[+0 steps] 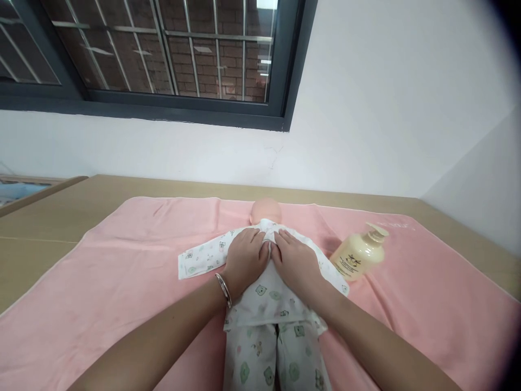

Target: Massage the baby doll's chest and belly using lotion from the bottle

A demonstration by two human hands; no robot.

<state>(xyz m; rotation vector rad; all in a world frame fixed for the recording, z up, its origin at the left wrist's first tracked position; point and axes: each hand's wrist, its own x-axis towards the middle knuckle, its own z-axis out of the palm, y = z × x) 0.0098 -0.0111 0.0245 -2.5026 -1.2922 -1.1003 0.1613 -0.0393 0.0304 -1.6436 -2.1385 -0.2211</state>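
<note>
A doll with a bald, skin-toned head [265, 210] lies on a pink towel [134, 293]. It wears a white printed top [271, 298] and matching trousers [252, 355], the legs pointing towards me. My left hand [247, 254] rests flat on the upper part of the top, fingers stretched towards the collar. Beside it my right hand [296, 262] lies the same way, the two thumbs almost meeting at the middle. Both hands are open, pressing on the cloth. One sleeve [201, 259] is spread out to the left. Whether the doll faces up or down, I cannot tell.
A pale yellow pump bottle [359, 254] leans tilted on the towel, close to the doll's right-hand sleeve. Under the towel is a wooden table [52, 222], with a white wall [366, 108] behind it. A dark-framed window [183, 111] with metal bars is above.
</note>
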